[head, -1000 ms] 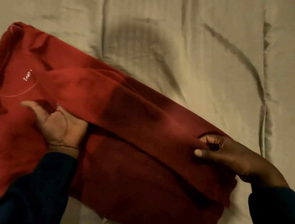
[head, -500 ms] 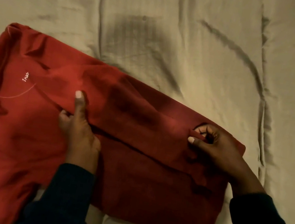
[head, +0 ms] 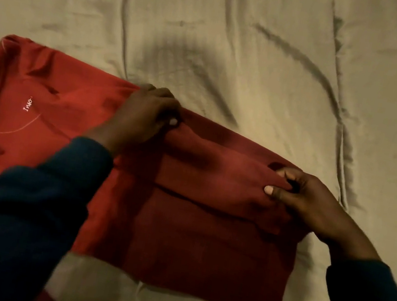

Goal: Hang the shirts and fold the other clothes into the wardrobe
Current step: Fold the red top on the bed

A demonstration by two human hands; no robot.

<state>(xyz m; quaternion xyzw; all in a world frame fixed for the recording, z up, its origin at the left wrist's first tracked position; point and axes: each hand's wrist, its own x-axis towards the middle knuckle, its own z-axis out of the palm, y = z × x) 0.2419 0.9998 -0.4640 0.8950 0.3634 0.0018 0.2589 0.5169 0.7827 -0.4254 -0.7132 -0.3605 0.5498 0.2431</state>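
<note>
Fingers of the left hand (head: 145, 112) curled around a fold of the red shirt (head: 204, 231); the right hand (head: 301, 195) pinched its edge, cloth lying flat beneath both on the bedsheet (head: 238, 38).

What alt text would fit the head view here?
Two hands fold a red garment lying on a beige bedsheet: the left hand grips its far edge and the right hand pinches a folded band near its right end. Both arms wear dark blue sleeves.

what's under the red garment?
The red garment lies on a wrinkled beige bedsheet, gripped by the left hand and right hand. Anything beneath the cloth is hidden.
</note>
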